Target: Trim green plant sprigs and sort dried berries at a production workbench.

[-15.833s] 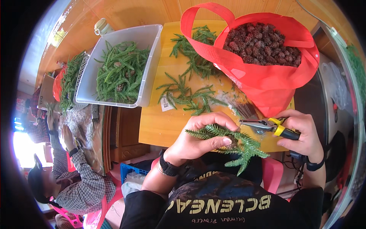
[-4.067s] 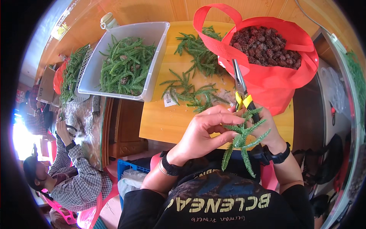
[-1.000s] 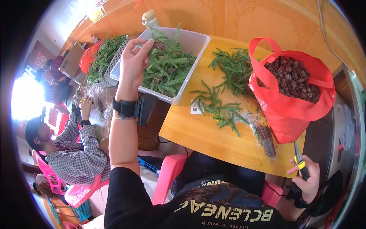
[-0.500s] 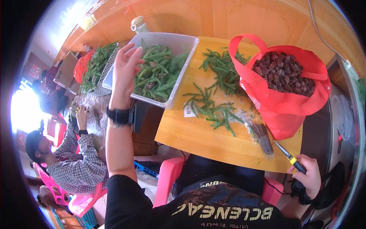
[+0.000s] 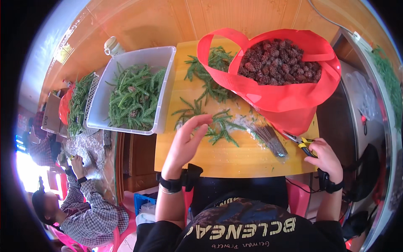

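My left hand [image 5: 185,145] hovers over the wooden table, fingers apart and nothing in them, nearest to some green artificial pine sprigs [image 5: 223,131]. In my right hand [image 5: 325,158] is a pair of long-nose pliers [image 5: 303,145] with yellow and black handles. Their tip points left, toward a bundle of thin brown wire-like stems [image 5: 270,139] in clear plastic. Behind the pliers stands a red fabric bag [image 5: 289,98], filled with brown pine cones [image 5: 279,63]. More green sprigs [image 5: 214,71] lie against its left side.
A clear plastic bin [image 5: 167,90] with green sprigs and a few cones stands left of the table [image 5: 201,161]. Behind it is a lidded bottle [image 5: 113,45]. A person in a checked shirt [image 5: 90,214] works at another table on the left. A pink chair [image 5: 299,195] is beneath me.
My left hand has come from above the bin to the table beside the sprigs. The pliers' handles have spread, and the view has shifted to the right.
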{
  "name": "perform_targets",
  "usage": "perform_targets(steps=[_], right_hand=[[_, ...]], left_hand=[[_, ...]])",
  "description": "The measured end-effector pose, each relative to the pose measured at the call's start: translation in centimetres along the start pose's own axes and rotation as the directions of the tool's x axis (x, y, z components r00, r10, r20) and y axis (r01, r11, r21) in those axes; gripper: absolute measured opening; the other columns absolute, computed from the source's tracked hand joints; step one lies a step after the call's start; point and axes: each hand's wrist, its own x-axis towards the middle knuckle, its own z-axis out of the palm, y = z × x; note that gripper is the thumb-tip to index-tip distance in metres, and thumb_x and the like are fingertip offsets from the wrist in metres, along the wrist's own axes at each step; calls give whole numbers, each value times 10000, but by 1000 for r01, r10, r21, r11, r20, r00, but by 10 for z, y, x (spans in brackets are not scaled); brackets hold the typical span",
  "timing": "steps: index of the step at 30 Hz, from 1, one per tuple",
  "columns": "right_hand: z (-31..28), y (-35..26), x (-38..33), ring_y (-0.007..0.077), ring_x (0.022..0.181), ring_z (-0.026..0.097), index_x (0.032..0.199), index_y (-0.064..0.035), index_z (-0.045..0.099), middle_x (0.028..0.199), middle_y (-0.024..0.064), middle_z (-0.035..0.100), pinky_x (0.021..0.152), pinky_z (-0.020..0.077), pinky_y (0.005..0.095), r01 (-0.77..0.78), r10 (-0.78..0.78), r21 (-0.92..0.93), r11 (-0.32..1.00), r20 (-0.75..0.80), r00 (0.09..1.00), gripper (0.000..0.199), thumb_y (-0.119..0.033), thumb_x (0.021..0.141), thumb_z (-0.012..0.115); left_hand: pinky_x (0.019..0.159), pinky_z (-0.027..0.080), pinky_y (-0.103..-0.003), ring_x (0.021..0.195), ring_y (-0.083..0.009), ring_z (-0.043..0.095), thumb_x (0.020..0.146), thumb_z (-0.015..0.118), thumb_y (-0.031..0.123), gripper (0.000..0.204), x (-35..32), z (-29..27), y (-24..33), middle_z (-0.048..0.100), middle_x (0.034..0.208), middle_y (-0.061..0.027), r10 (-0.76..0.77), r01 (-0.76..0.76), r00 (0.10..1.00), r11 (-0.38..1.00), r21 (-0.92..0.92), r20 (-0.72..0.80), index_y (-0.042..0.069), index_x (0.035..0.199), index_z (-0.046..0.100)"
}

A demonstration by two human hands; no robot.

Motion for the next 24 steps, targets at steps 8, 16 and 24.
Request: perform_targets(steps=[8,16,24], right_hand=[[18,13,1,358,1012,527,779,-27,551,857,154,605,855,419,416,-39,38,-35,999,-3,999,265,-115,617,741],[6,-71,57,327,740,607,857,-24,578,776,140,617,650,470,376,164,-143,177,970,-122,982,110,-77,767,615],[65,-106,123,275,732,615,819,-84,556,782,89,595,612,482,403,165,-196,-178,970,-174,965,168,-153,719,671]], left_hand=[[841,442,-306,970,-217,575,867,550,95,278,4,14,-16,613,1022,-114,78,-83,997,929,361,30,15,1133,560],[800,466,-354,931,-314,590,813,626,102,227,6,36,-16,612,963,-158,194,-247,968,835,492,158,2,1013,584],[836,453,-394,960,-351,565,804,644,159,268,0,59,-22,608,993,-179,243,-337,931,859,385,272,18,1026,592]])
